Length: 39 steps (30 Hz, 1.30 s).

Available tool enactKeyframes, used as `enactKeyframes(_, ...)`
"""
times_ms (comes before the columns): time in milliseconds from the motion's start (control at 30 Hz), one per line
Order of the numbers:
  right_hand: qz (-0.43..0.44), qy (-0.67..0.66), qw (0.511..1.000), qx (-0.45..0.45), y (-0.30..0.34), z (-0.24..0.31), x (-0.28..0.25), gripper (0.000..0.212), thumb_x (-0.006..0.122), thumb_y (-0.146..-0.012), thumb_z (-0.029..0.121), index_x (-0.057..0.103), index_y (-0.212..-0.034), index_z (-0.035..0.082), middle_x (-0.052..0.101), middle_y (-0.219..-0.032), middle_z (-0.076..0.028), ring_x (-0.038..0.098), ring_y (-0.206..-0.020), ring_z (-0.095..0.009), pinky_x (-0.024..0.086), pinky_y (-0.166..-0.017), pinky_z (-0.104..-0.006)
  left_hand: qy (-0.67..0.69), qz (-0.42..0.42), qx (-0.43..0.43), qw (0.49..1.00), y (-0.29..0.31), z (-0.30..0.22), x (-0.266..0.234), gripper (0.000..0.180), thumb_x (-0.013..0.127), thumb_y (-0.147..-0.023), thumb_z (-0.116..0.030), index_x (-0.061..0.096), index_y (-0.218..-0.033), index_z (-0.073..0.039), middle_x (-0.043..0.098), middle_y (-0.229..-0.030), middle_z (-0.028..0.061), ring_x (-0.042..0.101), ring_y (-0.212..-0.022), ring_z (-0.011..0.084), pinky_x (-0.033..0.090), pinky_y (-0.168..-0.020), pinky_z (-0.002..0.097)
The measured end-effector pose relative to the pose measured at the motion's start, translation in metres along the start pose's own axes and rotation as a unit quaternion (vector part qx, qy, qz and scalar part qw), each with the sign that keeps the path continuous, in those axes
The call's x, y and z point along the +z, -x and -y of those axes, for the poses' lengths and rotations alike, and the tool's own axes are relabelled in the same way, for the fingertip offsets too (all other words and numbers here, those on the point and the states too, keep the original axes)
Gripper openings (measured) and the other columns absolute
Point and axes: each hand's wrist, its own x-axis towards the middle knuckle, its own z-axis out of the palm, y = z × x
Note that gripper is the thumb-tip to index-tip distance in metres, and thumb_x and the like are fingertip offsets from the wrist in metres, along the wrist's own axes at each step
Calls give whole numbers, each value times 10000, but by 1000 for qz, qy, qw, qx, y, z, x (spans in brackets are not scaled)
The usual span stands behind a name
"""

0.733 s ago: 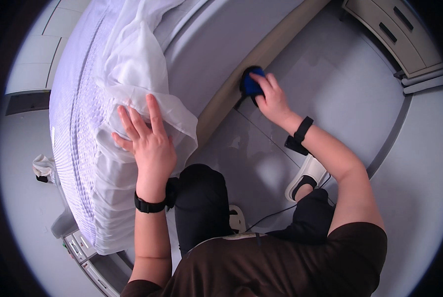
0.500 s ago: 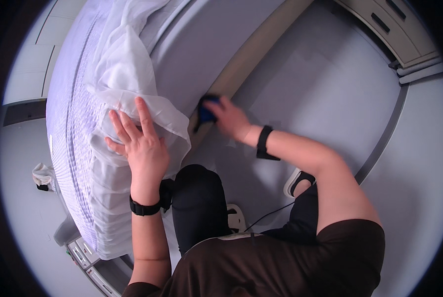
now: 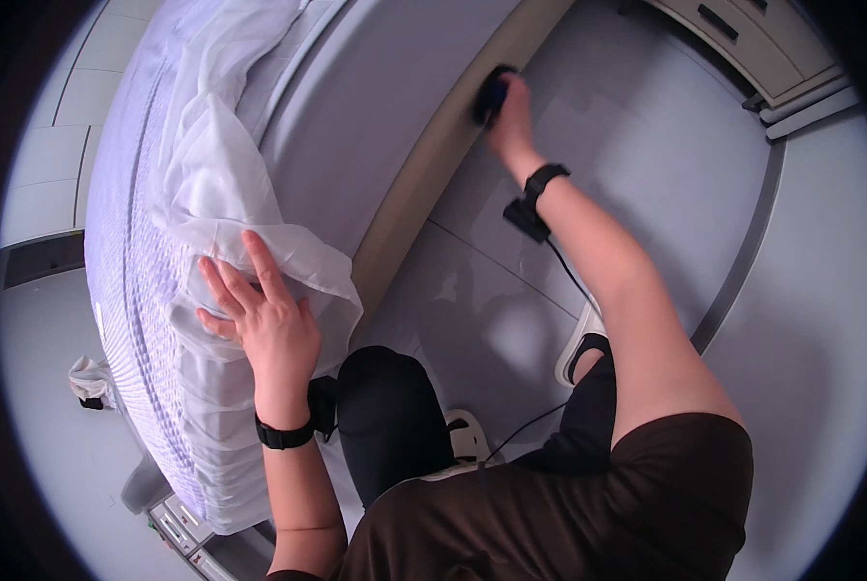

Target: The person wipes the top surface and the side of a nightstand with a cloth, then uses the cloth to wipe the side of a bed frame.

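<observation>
My left hand lies with spread fingers on the bunched white bed skirt, pressing it against the side of the bed. The fabric is folded up along the mattress edge, below the quilted lilac bedcover. Farther off, my right hand is closed around a dark blue and black cloth-like thing, blurred by motion. It is at the beige lower rail of the bed frame, under the grey upholstered side.
Grey floor tiles lie right of the bed. A drawer cabinet stands at the far right. My knee is close to the bed's side, and a thin black cable runs from my right wrist strap.
My right hand has moved away from me along the bed rail, carrying the dark blue and black thing. My left hand stays on the white fabric. The view has shifted slightly.
</observation>
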Motion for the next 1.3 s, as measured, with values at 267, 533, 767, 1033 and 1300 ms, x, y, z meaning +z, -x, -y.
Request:
enactKeyframes(267, -47, -92, 989, 102, 42, -26, 38, 379, 525, -825, 55, 439, -1194, 36, 489, -1161, -181, 486, -1073, -285, 378, -973, -362, 7, 14, 0, 1000, -4, -6, -4, 981, 707, -715, -109, 121, -1502, -96, 187, -1450, 308, 63, -1412, 434, 103, -978, 730)
enactKeyframes(533, 281, -170, 844, 425, 200, 93, 54, 520, 568, -797, 125, 365, -1256, -10, 586, -1111, -224, 558, -1064, -370, 412, -930, -437, -11, 33, -16, 999, 5, 8, -4, 988, 699, -714, -110, 106, -1502, -79, 160, -1461, 312, 31, -1419, 429, 98, -991, 722)
enactKeyframes(767, 99, -47, 932, 344, 47, -90, 16, 378, 523, -846, 92, 410, -1176, -54, 576, -1096, -269, 585, -1001, -374, 475, -829, -435, 38, 22, 24, 999, -20, -38, -7, 988, 684, -719, -114, 86, -1503, -68, 129, -1467, 314, 17, -1415, 443, 101, -996, 728)
enactKeyframes(1033, -26, -149, 955, 255, -123, -66, -30, 415, 525, -793, -1, 494, -1200, -76, 599, -1114, -205, 579, -1015, -312, 476, -844, -397, 2, 37, -13, 999, -7, -11, -4, 1004, 681, -716, -109, 58, -1502, -58, 83, -1465, 328, 5, -1406, 468, 83, -989, 746)
enactKeyframes(1300, 48, 73, 996, 37, 69, 41, 23, 585, 512, -749, -8, 330, -1298, -95, 362, -1293, -310, 348, -1203, -477, 301, -1071, -446, 13, 44, -25, 999, -27, -25, -13, 1016, 662, -705, -90, 37, -1505, -71, 165, -1426, 349, 80, -1375, 512, 74, -992, 742)
